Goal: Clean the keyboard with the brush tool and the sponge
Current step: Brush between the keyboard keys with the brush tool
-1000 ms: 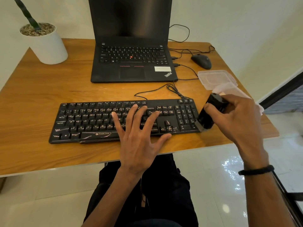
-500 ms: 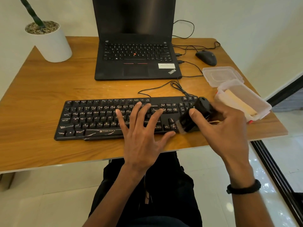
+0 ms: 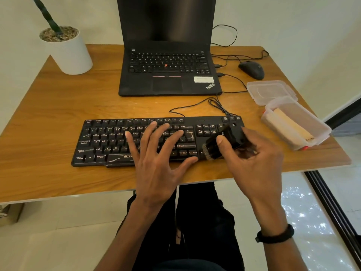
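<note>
fingers (image 3: 221, 140) of the right hand (image 3: 254, 163) curl round a black brush (image 3: 224, 142), thumb on its near side, the others wrapped behind it, so it is pinched firmly. it is held tilted, pale bristles down and leftward, meeting the keyboard (image 3: 109, 141) at its lower right corner, near the arrow keys; that angle looks chosen to let the bristles dig between keys.

the left hand (image 3: 156, 163) lies flat on the keyboard's middle, its fingers straight and spread wide, holding nothing. i judge it is pressing down to stop the keyboard sliding under the brush strokes.

the keyboard sits near the front edge of the desk (image 3: 48, 118). right of the keyboard stands an open clear box (image 3: 320, 133) with the sponge (image 3: 291, 124) inside, untouched, so the sponge step seems to be waiting. the box's lid (image 3: 270, 91) lies just behind it. behind the keyboard is a laptop (image 3: 168, 75).
</note>
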